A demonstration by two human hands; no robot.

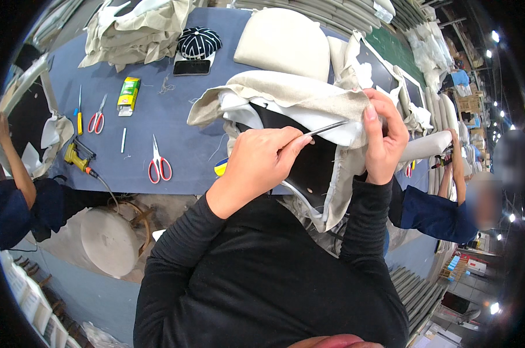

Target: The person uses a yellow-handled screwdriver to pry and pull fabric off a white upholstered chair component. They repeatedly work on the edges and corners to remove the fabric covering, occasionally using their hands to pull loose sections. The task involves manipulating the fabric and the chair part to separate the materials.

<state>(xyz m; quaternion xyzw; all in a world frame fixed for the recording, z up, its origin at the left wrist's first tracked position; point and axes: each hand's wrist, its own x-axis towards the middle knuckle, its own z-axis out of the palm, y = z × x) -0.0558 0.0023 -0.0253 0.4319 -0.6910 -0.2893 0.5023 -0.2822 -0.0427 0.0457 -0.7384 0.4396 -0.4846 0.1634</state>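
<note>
My left hand (265,153) is closed around a tool with a slim metal shaft (332,126); its handle is hidden in the fist. The shaft points right, across white padding (332,134) under the beige cover fabric (297,84). My right hand (384,139) pinches the fabric's edge between thumb and fingers, close to the tool's tip. The fabric is loose around a cushion piece with a black underside (309,174), tilted toward me. A yellow-and-blue piece (221,167) shows beside my left wrist; I cannot tell whether it belongs to the tool.
On the blue-grey table (175,130) lie red-handled scissors (157,162), a second pair (97,119), a yellow-handled screwdriver (79,116), a green-yellow box (128,95), a phone (192,67) and a cap (199,43). A staple gun (77,155) lies left. Co-workers handle cushions on both sides.
</note>
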